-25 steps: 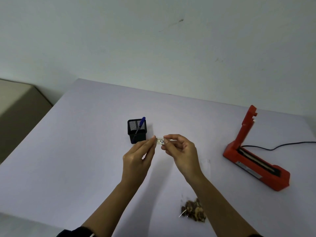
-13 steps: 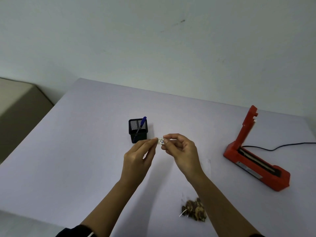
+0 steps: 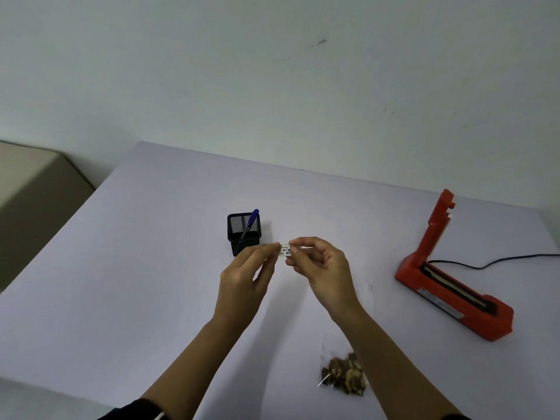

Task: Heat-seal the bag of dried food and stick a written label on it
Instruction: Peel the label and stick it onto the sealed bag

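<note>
Label (image 3: 285,250): small white strip w/ blue handwriting, held in the air above the worktop (image 3: 151,283), just right of the pen pot (image 3: 244,233). Left hand (image 3: 245,277) pinched its left end, thumb & forefinger closed on the edge; right hand (image 3: 321,268) pinched the right end, fingertips (image 3: 292,242) closed over it. Both grips clamped on label, strip stretched between them, written face toward the camera. Held taut at both ends prob. to work the backing off or keep the sticky side from folding on itself – cannot tell if backing was on or off.

Bag of dried food (image 3: 344,374): clear pouch, brown pieces bunched at its near end, lay flat on worktop well toward the camera & to the right of pen pot, below the right forearm. Apart from both grips; nothing touched it. Seal state too faint to judge.

Heat sealer (image 3: 454,301): red, arm raised, cord trailing right; far right of pen pot. Left open, likely done with or waiting.

Pen (image 3: 249,228): blue, stood slanted in pen pot, so writing judged complete.

Remaining, as judged: bring label down to bag, press on.
</note>
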`<state>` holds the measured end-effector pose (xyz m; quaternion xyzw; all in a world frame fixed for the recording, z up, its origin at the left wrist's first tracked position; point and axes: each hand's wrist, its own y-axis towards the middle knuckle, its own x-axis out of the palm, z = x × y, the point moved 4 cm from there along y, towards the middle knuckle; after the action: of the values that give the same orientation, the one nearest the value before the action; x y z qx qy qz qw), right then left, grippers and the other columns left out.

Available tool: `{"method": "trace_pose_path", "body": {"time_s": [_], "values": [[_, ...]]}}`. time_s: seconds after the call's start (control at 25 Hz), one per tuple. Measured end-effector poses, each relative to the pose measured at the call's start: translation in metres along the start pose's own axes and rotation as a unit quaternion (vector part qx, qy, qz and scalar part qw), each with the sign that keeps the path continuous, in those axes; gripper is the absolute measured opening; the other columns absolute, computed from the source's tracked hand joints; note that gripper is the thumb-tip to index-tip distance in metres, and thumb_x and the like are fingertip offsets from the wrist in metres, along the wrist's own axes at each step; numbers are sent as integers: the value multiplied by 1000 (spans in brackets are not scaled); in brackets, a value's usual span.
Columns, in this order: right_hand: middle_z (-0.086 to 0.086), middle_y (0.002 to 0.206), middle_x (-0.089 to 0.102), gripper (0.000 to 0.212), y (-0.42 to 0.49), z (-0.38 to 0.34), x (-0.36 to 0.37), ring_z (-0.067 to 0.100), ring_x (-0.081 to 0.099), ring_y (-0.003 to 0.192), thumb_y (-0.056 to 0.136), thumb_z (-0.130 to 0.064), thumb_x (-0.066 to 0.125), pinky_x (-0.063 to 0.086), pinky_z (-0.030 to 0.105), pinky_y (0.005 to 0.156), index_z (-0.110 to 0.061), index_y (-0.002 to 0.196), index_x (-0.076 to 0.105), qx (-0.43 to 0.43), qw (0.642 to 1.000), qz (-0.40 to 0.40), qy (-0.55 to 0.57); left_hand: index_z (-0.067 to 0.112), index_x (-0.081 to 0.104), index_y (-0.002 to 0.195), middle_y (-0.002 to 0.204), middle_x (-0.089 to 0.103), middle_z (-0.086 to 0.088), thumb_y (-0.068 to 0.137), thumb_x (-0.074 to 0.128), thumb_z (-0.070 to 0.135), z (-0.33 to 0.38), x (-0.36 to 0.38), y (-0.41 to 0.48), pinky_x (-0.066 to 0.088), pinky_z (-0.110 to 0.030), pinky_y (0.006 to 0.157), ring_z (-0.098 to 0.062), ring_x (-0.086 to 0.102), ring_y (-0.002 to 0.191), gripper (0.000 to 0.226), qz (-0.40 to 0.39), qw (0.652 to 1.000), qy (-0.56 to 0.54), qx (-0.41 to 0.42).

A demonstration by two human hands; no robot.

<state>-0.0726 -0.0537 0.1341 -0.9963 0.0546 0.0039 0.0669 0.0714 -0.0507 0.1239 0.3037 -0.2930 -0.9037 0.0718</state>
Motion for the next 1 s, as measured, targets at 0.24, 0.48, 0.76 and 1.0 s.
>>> {"method": "trace_pose_path", "body": {"time_s": [0.24, 0.48, 0.76, 1.0], "values": [[3, 82, 72, 9, 1, -1, -1, 13, 72, 74, 87, -11, 62, 55, 18, 71, -16, 91, 67, -1, 1000, 2, 4, 9, 72, 102, 106, 65, 5, 85, 62, 8, -3, 3, 1, 48, -10, 80, -4, 61, 100, 19, 5, 998, -48, -45], [7, 82, 73, 8, 2, 1, -1, 14, 72, 74, 88, -10, 62, 56, 20, 72, -14, 92, 68, 1, 1000, 5, 6, 17, 74, 96, 105, 66, 8, 84, 65, 5, -10, 6, 3, 47, -9, 78, 3, 60, 99, 19, -15, 974, -143, -176], [2, 80, 73, 10, 2, 1, 0, 13, 72, 73, 87, -9, 62, 55, 18, 69, -16, 89, 68, 4, 1000, 9, 11, 17, 70, 82, 104, 65, 1, 84, 63, 0, -14, 7, 2, 49, -16, 78, -7, 63, 94, 19, -27, 925, -256, -278], [3, 82, 73, 12, 1, 0, 2, 16, 72, 75, 87, -10, 62, 56, 20, 72, -21, 87, 68, -6, 1000, 10, 5, 10, 67, 94, 96, 69, -3, 83, 67, 7, -15, 6, -2, 49, -14, 70, -9, 65, 80, 12, -16, 904, -278, -324]]}}
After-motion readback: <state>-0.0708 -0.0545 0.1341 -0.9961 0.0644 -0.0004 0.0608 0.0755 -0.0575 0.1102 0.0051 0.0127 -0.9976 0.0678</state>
